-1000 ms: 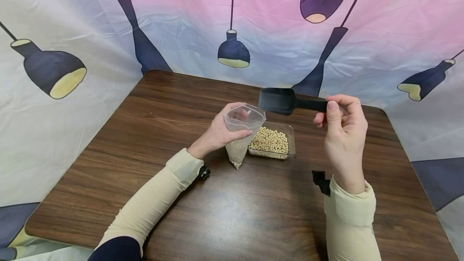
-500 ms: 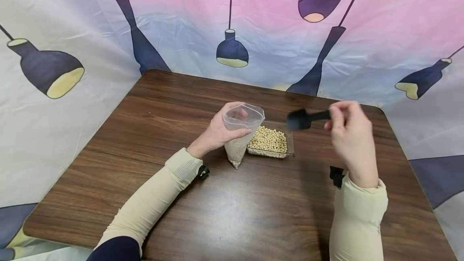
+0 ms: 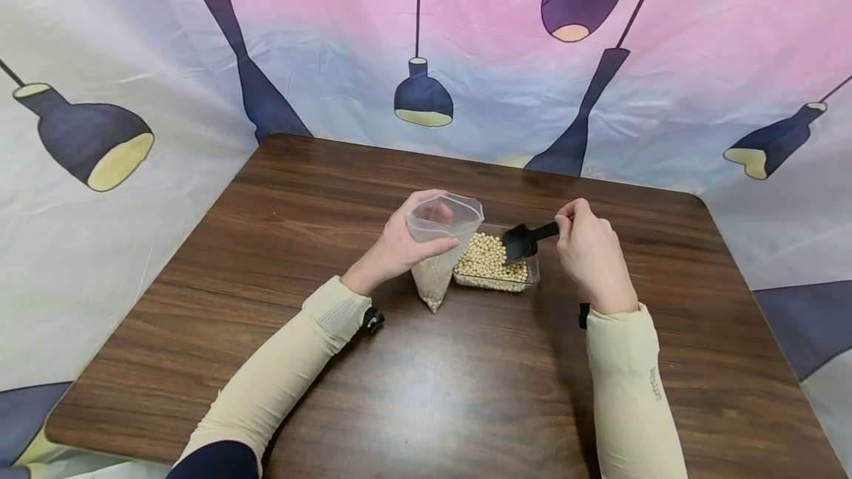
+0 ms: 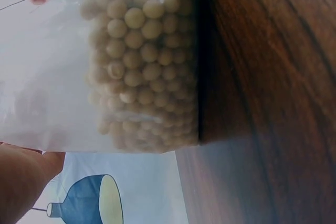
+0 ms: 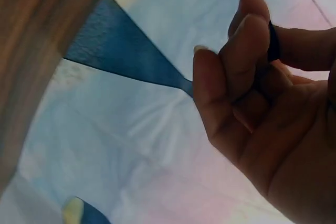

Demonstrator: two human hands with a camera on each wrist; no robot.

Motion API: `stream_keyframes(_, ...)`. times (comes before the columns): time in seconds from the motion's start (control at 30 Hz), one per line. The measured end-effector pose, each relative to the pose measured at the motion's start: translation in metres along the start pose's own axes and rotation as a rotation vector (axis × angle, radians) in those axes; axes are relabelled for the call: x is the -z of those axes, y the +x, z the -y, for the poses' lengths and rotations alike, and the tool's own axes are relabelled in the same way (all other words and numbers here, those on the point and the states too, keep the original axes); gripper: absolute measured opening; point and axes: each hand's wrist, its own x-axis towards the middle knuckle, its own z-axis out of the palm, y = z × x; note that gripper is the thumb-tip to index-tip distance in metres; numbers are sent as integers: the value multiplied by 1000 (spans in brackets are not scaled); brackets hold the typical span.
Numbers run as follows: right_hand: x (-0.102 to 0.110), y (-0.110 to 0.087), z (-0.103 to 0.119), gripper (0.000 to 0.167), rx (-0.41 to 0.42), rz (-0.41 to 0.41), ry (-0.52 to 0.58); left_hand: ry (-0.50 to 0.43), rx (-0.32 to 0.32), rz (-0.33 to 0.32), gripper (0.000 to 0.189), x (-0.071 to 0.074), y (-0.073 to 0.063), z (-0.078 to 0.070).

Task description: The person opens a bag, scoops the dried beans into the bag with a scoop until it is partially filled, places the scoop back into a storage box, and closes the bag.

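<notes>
My left hand (image 3: 401, 241) grips a clear plastic bag (image 3: 447, 231) near its top, and the bag's mouth gapes upward. Soybeans (image 4: 144, 61) fill the lower part of the bag, seen close up in the left wrist view. Just right of the bag stands a clear rectangular tub (image 3: 536, 269) of soybeans (image 3: 481, 257). My right hand (image 3: 594, 253) pinches the handle of a black scoop (image 3: 521, 244), whose blade tilts down into the beans at the tub's right side. In the right wrist view the fingers (image 5: 247, 45) curl round the dark handle.
Everything stands on a brown wood-grain table (image 3: 373, 405). A fabric backdrop (image 3: 346, 58) printed with hanging lamps rises behind the table's far edge and along both sides.
The right hand first swung right and down with the scoop, then came back left, bringing the blade into the beans in the tub. The left hand and bag have stayed nearly still.
</notes>
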Motion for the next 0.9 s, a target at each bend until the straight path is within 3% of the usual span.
stream_keyframes(0.17,-5,6,-9,21,-55,70,67,5,23,2,66,0,0,-4)
stream_keyframes(0.37,-8,10,-16,23,-107,148,156,11,30,14,63,-2,-2,-23)
stream_keyframes(0.6,-13,13,-20,24,-105,253,167,21,28,8,67,1,0,-3)
stream_keyframes(0.9,-21,17,-24,25,-111,399,210,33,5,7,64,1,0,2)
